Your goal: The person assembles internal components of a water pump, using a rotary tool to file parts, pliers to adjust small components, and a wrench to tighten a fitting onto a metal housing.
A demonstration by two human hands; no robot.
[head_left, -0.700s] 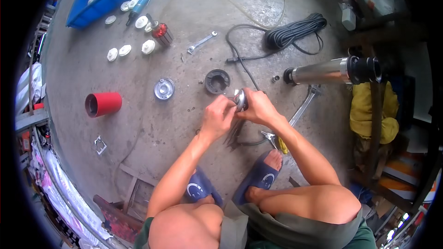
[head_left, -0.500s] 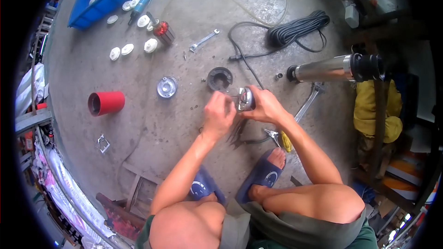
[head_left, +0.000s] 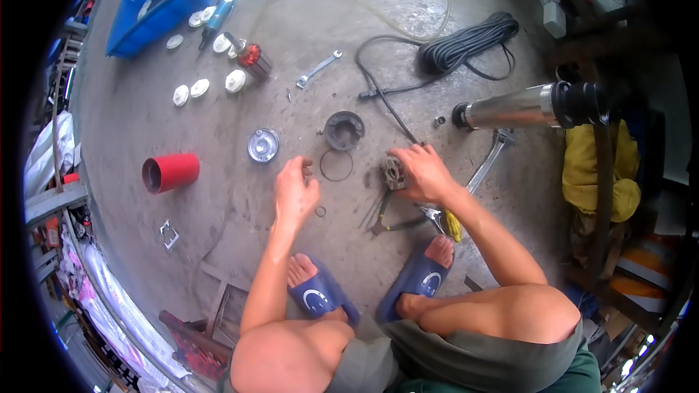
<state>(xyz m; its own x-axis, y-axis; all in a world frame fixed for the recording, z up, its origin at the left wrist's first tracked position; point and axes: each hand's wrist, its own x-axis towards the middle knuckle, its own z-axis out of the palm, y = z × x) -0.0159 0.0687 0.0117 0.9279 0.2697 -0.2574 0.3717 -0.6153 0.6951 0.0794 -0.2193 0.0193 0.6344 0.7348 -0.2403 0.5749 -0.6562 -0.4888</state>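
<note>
While right hand [head_left: 426, 175] grips grey metal part [head_left: 394, 173] near-right of dark round housing [head_left: 344, 131], fingers curled along right side, left hand [head_left: 295, 193] half-curled, contents unclear. Part probably rigid, weighty; outer edge suits hold.

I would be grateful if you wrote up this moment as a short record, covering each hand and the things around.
Left hand: left hand above the floor, fingers bent; whether it holds anything is unclear
Right hand: right hand gripping a grey metal part with openings
Nearest the left hand: round silver metal part
Tools: small silver metal wrench; larger silver adjustable wrench
Left side: red hollow cylinder; blue plastic crate
Right side: coiled black cable
</note>
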